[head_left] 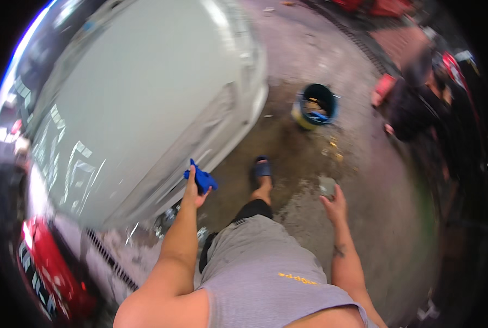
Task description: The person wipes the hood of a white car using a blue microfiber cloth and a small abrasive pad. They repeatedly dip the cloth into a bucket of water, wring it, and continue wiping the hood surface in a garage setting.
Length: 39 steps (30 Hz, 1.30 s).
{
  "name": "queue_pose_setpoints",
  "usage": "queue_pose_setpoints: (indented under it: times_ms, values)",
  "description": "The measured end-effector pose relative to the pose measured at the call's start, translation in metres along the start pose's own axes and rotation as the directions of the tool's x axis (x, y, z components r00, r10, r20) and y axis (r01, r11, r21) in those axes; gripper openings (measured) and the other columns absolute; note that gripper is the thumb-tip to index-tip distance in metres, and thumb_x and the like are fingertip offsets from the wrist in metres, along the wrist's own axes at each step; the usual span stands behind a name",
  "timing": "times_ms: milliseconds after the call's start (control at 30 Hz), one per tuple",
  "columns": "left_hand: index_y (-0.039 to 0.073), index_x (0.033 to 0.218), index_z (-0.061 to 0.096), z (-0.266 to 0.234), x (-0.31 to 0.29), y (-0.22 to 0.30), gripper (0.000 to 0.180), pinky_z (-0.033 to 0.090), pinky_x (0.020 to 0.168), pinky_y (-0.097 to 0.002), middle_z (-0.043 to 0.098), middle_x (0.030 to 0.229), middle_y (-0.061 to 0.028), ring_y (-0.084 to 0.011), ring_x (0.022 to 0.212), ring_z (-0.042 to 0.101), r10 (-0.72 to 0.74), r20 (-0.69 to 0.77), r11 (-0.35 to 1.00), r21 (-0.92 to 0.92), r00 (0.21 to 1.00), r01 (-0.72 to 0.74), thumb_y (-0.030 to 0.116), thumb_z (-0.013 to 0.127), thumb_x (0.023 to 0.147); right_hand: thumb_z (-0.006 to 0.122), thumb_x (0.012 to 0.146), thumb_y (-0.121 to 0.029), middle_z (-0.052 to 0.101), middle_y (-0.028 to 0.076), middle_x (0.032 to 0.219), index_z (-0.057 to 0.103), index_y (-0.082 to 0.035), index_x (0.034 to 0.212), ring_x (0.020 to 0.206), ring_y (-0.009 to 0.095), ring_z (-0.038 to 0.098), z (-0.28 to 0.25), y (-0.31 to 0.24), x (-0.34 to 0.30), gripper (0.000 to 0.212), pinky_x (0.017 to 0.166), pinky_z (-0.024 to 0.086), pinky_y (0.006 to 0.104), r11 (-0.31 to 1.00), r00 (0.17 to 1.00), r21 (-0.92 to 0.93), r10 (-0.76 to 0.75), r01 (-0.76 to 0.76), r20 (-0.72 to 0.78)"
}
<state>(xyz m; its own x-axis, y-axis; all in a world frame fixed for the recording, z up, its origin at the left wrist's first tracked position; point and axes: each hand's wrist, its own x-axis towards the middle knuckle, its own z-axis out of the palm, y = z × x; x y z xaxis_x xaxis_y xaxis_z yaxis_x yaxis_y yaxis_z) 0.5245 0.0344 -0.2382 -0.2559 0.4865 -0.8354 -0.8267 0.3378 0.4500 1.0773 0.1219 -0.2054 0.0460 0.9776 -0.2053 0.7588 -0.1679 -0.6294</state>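
Note:
My left hand point(193, 194) is closed round a crumpled blue cloth point(202, 179), held beside the side of a white car point(140, 98). The cloth is close to the lower edge of the bodywork; I cannot tell if they touch. Out to the right, above the wet floor, my right hand point(336, 208) grips a small pale grey-green block point(327, 186) between thumb and fingers. It looks like a sponge, but blur hides the detail. Both arms are spread apart, away from my grey shirt.
Ahead stands a bucket point(303, 121) with a dark rim and several things inside, one blue. A person in dark clothes point(418, 112) is at the right, near a red object point(385, 86). A red car point(50, 268) stands lower left, near a floor grate point(110, 259).

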Motion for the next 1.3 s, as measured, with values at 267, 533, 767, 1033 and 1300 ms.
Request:
queue_pose_setpoints:
  times_ms: [267, 533, 767, 1033, 1300]
  values:
    - [0.005, 0.125, 0.064, 0.330, 0.110, -0.049, 0.051, 0.065, 0.067, -0.0411, 0.071, 0.113, -0.0123, -0.0269, 0.096, 0.073, -0.171, 0.377, 0.745, 0.654, 0.910, -0.132, 0.041, 0.082, 0.094, 0.076, 0.095, -0.027, 0.074, 0.025, 0.106, 0.071, 0.003, 0.092, 0.095, 0.041, 0.069, -0.059, 0.012, 0.129, 0.030, 0.081, 0.054, 0.0473, 0.818, 0.827, -0.126, 0.556, -0.562, -0.080]
    - [0.007, 0.141, 0.064, 0.520, 0.200, -0.084, 0.099, 0.054, 0.094, -0.0578, 0.071, 0.133, -0.0184, -0.0300, 0.116, 0.071, -0.250, 0.096, 0.306, 0.952, 0.963, -0.015, 0.087, 0.025, 0.098, 0.070, 0.102, -0.018, 0.072, 0.006, 0.098, 0.064, -0.005, 0.097, 0.078, 0.014, 0.067, -0.053, 0.053, 0.284, 0.015, 0.060, 0.051, 0.0306, 0.703, 0.816, 0.519, 0.577, -0.485, -0.019]
    - [0.013, 0.158, 0.049, 0.638, 0.239, -0.093, 0.078, 0.047, 0.106, -0.0668, 0.057, 0.153, -0.0182, -0.0434, 0.130, 0.061, -0.548, 0.528, 0.833, 0.411, 0.649, 0.370, 0.069, 0.031, 0.106, 0.065, 0.098, -0.005, 0.072, 0.007, 0.108, 0.059, -0.006, 0.114, 0.091, 0.015, 0.071, -0.038, 0.043, 0.463, 0.017, 0.068, 0.057, 0.0292, 0.539, 0.829, 0.649, 0.480, -0.537, 0.287]
    - [0.004, 0.159, 0.044, 0.733, 0.255, -0.097, 0.075, 0.045, 0.111, -0.0706, 0.053, 0.154, -0.0264, -0.0557, 0.136, 0.054, -0.503, 0.545, 0.858, 0.223, 0.671, 0.462, 0.050, 0.034, 0.101, 0.049, 0.092, 0.002, 0.069, 0.015, 0.113, 0.051, -0.003, 0.105, 0.108, 0.025, 0.072, -0.091, 0.028, 0.600, 0.013, 0.078, 0.062, 0.0385, 0.232, 0.828, 0.814, 0.341, -0.532, 0.444]
    - [-0.003, 0.151, 0.050, 0.753, 0.289, -0.106, 0.071, 0.046, 0.111, -0.0671, 0.062, 0.144, -0.0259, -0.0462, 0.124, 0.065, -0.535, 0.490, 0.843, 0.257, 0.688, 0.473, 0.041, 0.039, 0.096, 0.043, 0.092, 0.002, 0.063, 0.015, 0.129, 0.050, -0.003, 0.135, 0.114, 0.029, 0.070, -0.107, 0.036, 0.641, 0.044, 0.085, 0.061, 0.0393, 0.224, 0.827, 0.806, 0.293, -0.547, 0.480]
